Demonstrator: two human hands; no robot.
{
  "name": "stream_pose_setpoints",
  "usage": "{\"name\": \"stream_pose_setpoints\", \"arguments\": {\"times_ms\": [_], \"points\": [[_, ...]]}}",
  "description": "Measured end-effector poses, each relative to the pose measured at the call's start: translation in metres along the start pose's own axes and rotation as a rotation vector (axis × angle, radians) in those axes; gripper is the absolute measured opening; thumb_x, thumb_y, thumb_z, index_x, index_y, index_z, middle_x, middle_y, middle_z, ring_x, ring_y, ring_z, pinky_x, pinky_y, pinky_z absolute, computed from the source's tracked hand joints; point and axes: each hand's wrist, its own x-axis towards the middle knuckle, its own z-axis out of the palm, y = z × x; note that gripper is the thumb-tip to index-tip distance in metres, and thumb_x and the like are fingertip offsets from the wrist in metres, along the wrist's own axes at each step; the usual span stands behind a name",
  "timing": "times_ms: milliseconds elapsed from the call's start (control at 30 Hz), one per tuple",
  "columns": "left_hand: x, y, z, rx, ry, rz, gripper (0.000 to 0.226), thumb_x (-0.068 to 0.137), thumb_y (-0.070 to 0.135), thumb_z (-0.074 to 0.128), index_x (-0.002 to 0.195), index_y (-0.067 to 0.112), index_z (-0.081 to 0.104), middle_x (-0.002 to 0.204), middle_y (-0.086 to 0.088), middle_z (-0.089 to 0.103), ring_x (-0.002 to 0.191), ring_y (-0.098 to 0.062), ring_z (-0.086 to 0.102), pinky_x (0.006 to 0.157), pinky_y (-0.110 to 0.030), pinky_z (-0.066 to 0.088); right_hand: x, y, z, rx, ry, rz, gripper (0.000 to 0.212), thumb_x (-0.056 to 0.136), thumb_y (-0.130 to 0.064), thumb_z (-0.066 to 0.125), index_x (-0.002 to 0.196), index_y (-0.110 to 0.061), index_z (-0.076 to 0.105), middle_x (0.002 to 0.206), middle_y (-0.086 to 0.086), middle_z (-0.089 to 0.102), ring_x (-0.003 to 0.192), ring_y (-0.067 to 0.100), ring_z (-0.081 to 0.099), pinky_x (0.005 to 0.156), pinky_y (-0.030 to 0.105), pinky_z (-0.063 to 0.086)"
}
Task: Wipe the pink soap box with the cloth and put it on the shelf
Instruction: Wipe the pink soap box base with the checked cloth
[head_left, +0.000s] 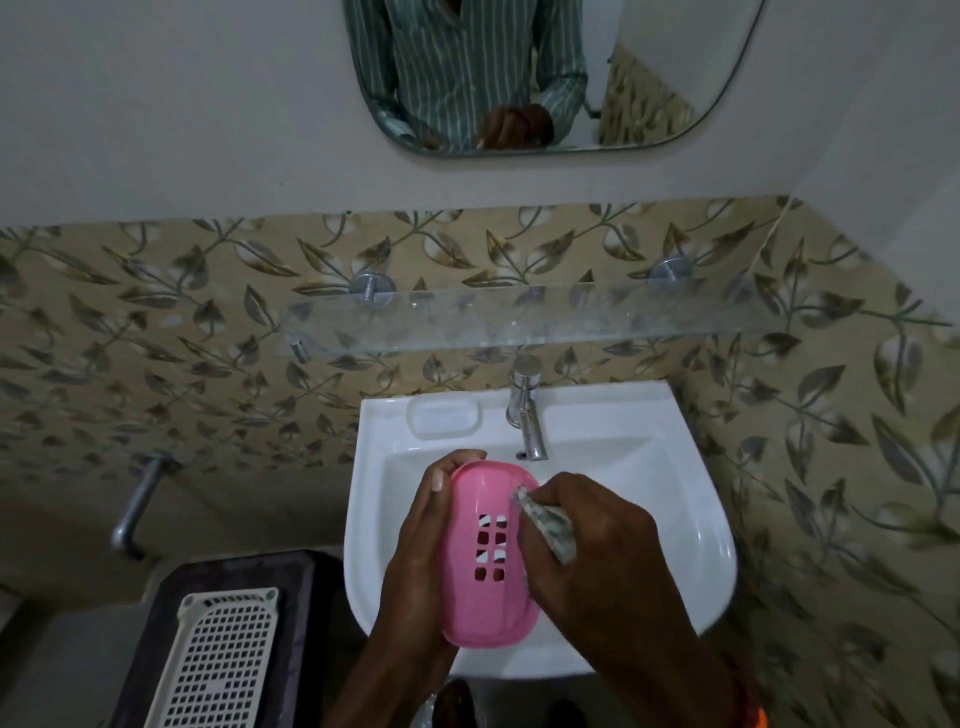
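Bathroom w/ leaf-pattern tiles. Nearest, over the front of the white ceramic basin (696, 545), the left hand (415, 566) wraps the oval pink plastic soap box (485, 613) by its left edge, slotted face up, prob. so drips land in the basin. Right hand (587, 545) is closed on a bunched grey cloth (545, 525), pressed to the box's right rim. Beyond, above the chrome tap (524, 410), the glass shelf (519, 322) looks bare, ready for the box.

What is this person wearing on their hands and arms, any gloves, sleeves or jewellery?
No gloves: both the left hand and the right hand are bare, and no sleeves show on the forearms in the direct view. Something orange sits at the right wrist, too cut off to identify. The mirror reflects a green shirt with pale stripes, long-sleeved.
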Motion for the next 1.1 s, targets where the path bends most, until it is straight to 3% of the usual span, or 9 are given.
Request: {"name": "stream_pose_setpoints", "arguments": {"times_ms": [200, 300, 433, 633, 733, 800, 900, 1000, 1100], "points": [[-0.001, 0.001, 0.003, 0.032, -0.015, 0.0, 0.059, 0.077, 0.062, 0.063, 0.125, 0.028, 0.074, 0.121, -0.016, 0.078, 0.111, -0.041, 0.073, 0.1, -0.059, 0.056, 0.019, -0.004, 0.005, 0.023, 0.057, 0.001, 0.01, 0.085, -0.014, 0.068, 0.093, -0.01, 0.064, 0.082, 0.002, 0.065, 0.069, 0.017, 0.062, 0.063, 0.032, 0.056], [0.003, 0.007, 0.001, 0.084, -0.002, 0.051, 0.049, 0.085, 0.059, 0.056, 0.121, 0.03, 0.074, 0.117, -0.016, 0.078, 0.104, -0.037, 0.075, 0.098, -0.06, 0.057, 0.011, -0.001, 0.012, -0.021, 0.016, 0.075, 0.01, 0.09, -0.025, 0.062, 0.094, -0.017, 0.058, 0.082, -0.003, 0.062, 0.07, 0.013, 0.058, 0.062, 0.025, 0.052], [0.011, 0.016, -0.006, 0.077, -0.016, 0.047, 0.047, 0.093, 0.057, 0.05, 0.123, 0.028, 0.071, 0.114, -0.015, 0.077, 0.095, -0.032, 0.075, 0.087, -0.055, 0.059, -0.001, -0.007, 0.02, 0.059, -0.142, 0.137, 0.01, 0.091, -0.034, 0.056, 0.095, -0.026, 0.052, 0.088, -0.008, 0.061, 0.078, 0.008, 0.061, 0.072, 0.029, 0.057], [0.006, 0.013, 0.002, 0.121, -0.04, -0.03, 0.051, 0.083, 0.061, 0.054, 0.117, 0.03, 0.077, 0.109, -0.017, 0.08, 0.096, -0.035, 0.077, 0.09, -0.052, 0.061, 0.033, -0.002, 0.009, 0.102, 0.063, 0.123, 0.018, 0.087, -0.024, 0.063, 0.078, -0.017, 0.05, 0.065, -0.004, 0.055, 0.057, 0.011, 0.055, 0.052, 0.034, 0.052], [0.003, 0.018, 0.003, 0.111, -0.022, -0.078, 0.065, 0.075, 0.062, 0.06, 0.123, 0.02, 0.072, 0.113, -0.027, 0.077, 0.109, -0.049, 0.072, 0.1, -0.064, 0.056, 0.034, -0.003, 0.008, 0.049, 0.019, -0.003, 0.014, 0.084, -0.023, 0.065, 0.083, -0.014, 0.055, 0.07, -0.002, 0.058, 0.058, 0.013, 0.055, 0.053, 0.031, 0.053], [0.005, 0.021, 0.002, 0.113, -0.037, -0.068, 0.063, 0.075, 0.062, 0.063, 0.124, 0.024, 0.071, 0.112, -0.022, 0.079, 0.107, -0.047, 0.074, 0.1, -0.063, 0.056, 0.034, 0.0, 0.008, 0.023, -0.005, -0.063, 0.015, 0.083, -0.024, 0.063, 0.086, -0.01, 0.057, 0.073, -0.001, 0.059, 0.058, 0.014, 0.055, 0.053, 0.027, 0.052], [0.01, 0.023, 0.004, 0.154, -0.046, 0.0, 0.048, 0.086, 0.061, 0.069, 0.122, 0.03, 0.072, 0.112, -0.014, 0.079, 0.105, -0.04, 0.075, 0.097, -0.062, 0.058, 0.032, 0.008, 0.011, 0.05, 0.031, 0.062, 0.016, 0.087, -0.021, 0.065, 0.079, -0.014, 0.052, 0.067, -0.005, 0.055, 0.055, 0.012, 0.054, 0.052, 0.027, 0.049], [0.015, 0.022, 0.003, 0.2, -0.062, 0.046, 0.039, 0.09, 0.06, 0.055, 0.114, 0.036, 0.074, 0.107, -0.008, 0.08, 0.098, -0.034, 0.078, 0.093, -0.06, 0.061, 0.019, 0.011, 0.02, 0.081, 0.008, 0.225, 0.022, 0.084, -0.02, 0.069, 0.073, -0.021, 0.049, 0.059, -0.01, 0.055, 0.052, 0.005, 0.058, 0.047, 0.011, 0.044], [0.021, 0.023, 0.0, 0.184, -0.047, 0.06, 0.038, 0.096, 0.06, 0.052, 0.117, 0.036, 0.073, 0.111, -0.012, 0.079, 0.1, -0.04, 0.075, 0.093, -0.062, 0.059, 0.008, 0.009, 0.027, 0.146, -0.03, 0.3, 0.027, 0.081, -0.017, 0.07, 0.068, -0.025, 0.048, 0.054, -0.009, 0.056, 0.065, -0.005, 0.062, 0.051, 0.011, 0.05]]}}
